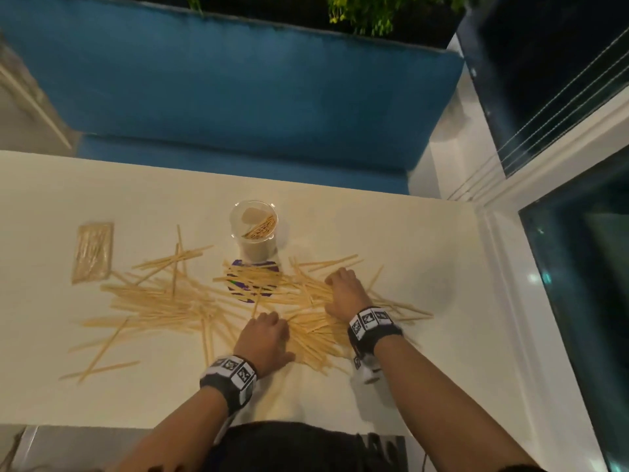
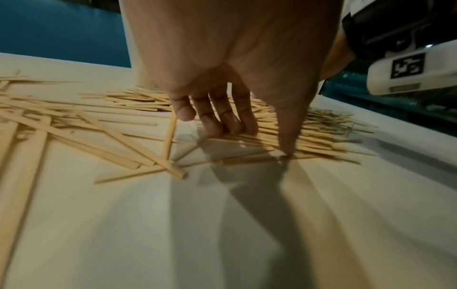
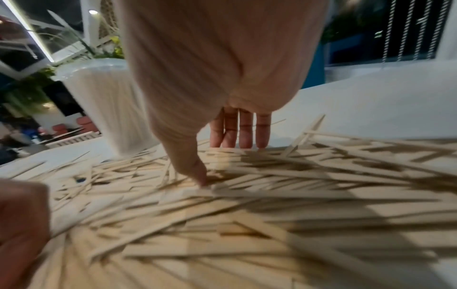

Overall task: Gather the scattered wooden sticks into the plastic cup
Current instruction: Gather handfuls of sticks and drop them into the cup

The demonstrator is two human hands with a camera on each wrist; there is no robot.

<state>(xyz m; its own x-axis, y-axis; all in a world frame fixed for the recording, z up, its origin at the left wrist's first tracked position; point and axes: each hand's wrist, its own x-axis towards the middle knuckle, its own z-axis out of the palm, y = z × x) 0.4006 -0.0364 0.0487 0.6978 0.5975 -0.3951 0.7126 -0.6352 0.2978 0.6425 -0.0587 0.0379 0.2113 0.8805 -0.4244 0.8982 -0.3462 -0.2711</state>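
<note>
Pale wood covers the cream surface (image 1: 391, 233) in the head view: the wooden sticks (image 1: 163, 301) lie strewn to either side of my two hands, thickest between them. My left hand (image 1: 263, 340) and right hand (image 1: 342, 292) both sit on the pile, and the plastic cup (image 1: 253, 229) stands upright beyond them, a little past the left hand's reach, with a few sticks already inside. A flat packet (image 1: 92, 252) lies well off to the left hand's outer side.

From the left wrist, the fingers (image 2: 222, 117) are spread and lightly bent, tips pressing on a layer of sticks, the thumb planted nearer the wrist. Nothing is clasped yet.

From the right wrist, the fingers (image 3: 245, 129) are straight and held side by side at the far edge of the heap, the thumb touching sticks on the near side; the hand is spread, holding nothing. The cup stands ahead and to the thumb side.

I judge this the raking step: most sticks remain out. Next I should draw both hands together, align a bundle, close round it and lift it to the cup.
</note>
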